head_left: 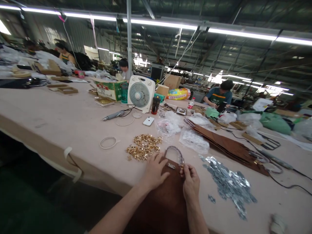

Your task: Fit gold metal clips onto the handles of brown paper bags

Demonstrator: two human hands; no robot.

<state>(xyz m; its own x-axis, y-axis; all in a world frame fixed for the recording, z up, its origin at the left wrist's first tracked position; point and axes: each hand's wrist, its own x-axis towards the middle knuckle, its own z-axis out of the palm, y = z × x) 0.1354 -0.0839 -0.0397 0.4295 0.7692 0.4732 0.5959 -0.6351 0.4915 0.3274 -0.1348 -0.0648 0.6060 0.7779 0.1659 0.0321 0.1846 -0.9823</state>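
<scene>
Left grip [156, 171] splayed on brown bag [172, 190] — right grip [191, 179] pinching handle fitting [181, 164].

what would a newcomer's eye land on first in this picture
Probably the glittering heap of gold-coloured metal fittings on the table, just beyond the left hand, and the spread of shiny silver pieces to the right of the right hand. Between them, both hands are on a brown piece with a curved handle, while a white fan stands farther back.
</scene>
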